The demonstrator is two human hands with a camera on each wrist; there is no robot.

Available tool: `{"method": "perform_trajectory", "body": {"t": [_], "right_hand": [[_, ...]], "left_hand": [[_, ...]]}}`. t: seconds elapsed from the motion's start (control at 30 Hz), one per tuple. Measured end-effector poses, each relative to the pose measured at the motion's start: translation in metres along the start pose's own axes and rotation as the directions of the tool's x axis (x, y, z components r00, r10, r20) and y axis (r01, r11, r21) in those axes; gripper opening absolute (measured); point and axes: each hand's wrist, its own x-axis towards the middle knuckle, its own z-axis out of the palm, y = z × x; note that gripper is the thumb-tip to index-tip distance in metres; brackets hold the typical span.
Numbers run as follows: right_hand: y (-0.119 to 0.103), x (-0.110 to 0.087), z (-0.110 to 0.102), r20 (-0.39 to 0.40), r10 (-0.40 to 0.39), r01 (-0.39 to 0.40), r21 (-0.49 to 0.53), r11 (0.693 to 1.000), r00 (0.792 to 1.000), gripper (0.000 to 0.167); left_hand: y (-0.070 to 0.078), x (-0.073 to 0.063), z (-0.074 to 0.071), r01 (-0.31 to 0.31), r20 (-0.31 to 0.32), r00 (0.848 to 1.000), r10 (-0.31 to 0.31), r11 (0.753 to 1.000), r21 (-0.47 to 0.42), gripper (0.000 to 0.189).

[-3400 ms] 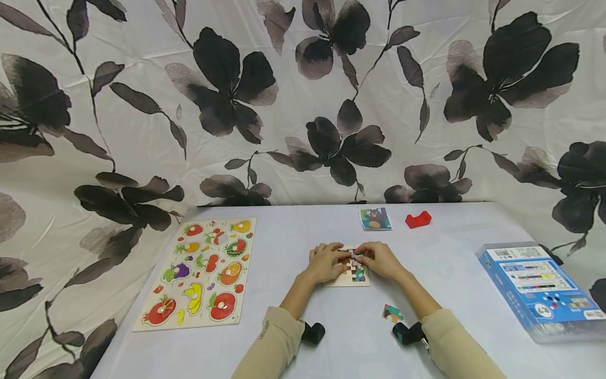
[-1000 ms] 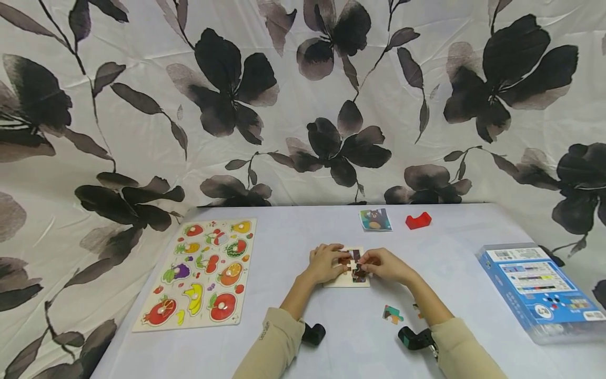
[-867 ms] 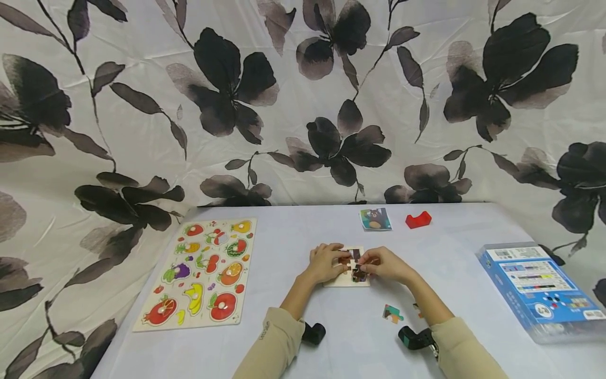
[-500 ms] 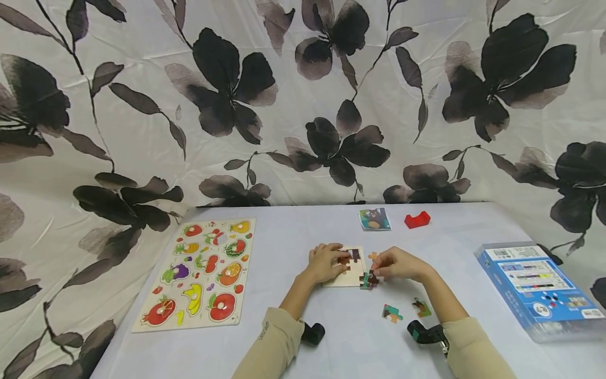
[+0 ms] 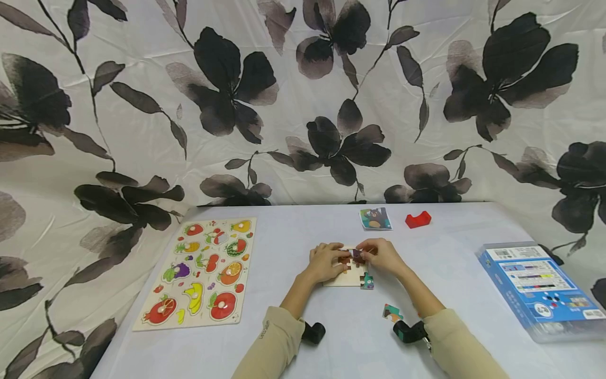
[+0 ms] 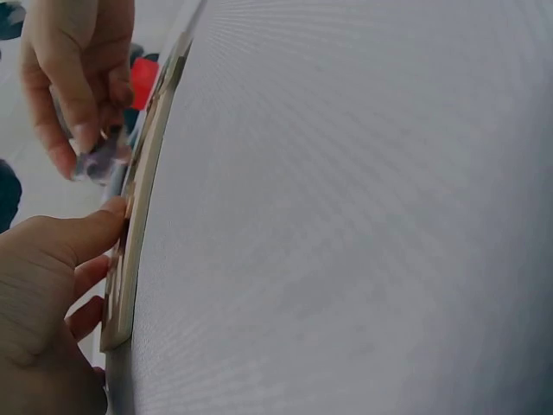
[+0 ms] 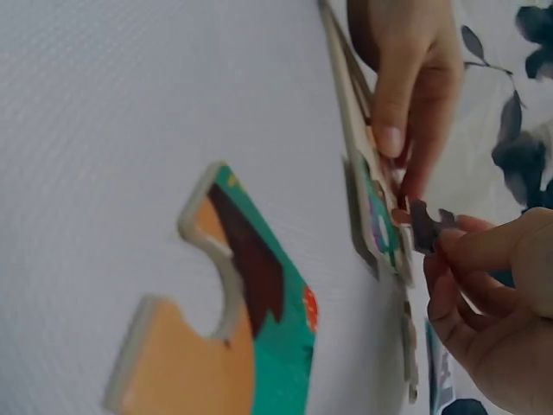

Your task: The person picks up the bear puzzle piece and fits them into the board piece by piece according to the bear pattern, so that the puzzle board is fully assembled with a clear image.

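Under the left hand (image 5: 327, 262), whose fingers press it, the wooden board (image 5: 344, 281) seems steadied; just beside, the right hand (image 5: 382, 257) pinches a puzzle piece (image 7: 422, 228) by its edge, perhaps keeping its notches free.

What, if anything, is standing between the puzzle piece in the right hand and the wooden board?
Nothing visible stands directly between the dark piece in the right hand and the board. Close by, however, the left hand covers part of the board's left side, and a teal piece lies over its near right corner.
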Motion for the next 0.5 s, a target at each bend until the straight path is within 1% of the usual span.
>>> {"method": "perform_trajectory", "body": {"t": [0.13,0.27,0.4,0.5], "right_hand": [[-0.001,0.000,0.007,0.047,-0.055,0.059,-0.087,0.994,0.997,0.026],[-0.002,-0.002,0.010,0.095,-0.114,0.128,-0.165,0.978,0.989,0.032],[-0.003,-0.004,0.012,0.143,-0.154,0.183,-0.218,0.959,0.978,0.031],[-0.006,-0.006,0.013,0.153,-0.189,0.224,-0.259,0.940,0.970,0.027]], "left_hand": [[0.000,0.000,0.000,0.002,0.006,1.000,-0.002,1.000,0.007,0.036],[-0.001,0.000,0.002,0.002,0.004,1.000,-0.002,1.000,0.009,0.037],[-0.002,0.001,0.002,0.006,0.001,1.000,-0.006,1.000,0.018,0.037],[-0.002,0.001,0.002,0.006,0.001,1.000,-0.006,1.000,0.020,0.037]]}}
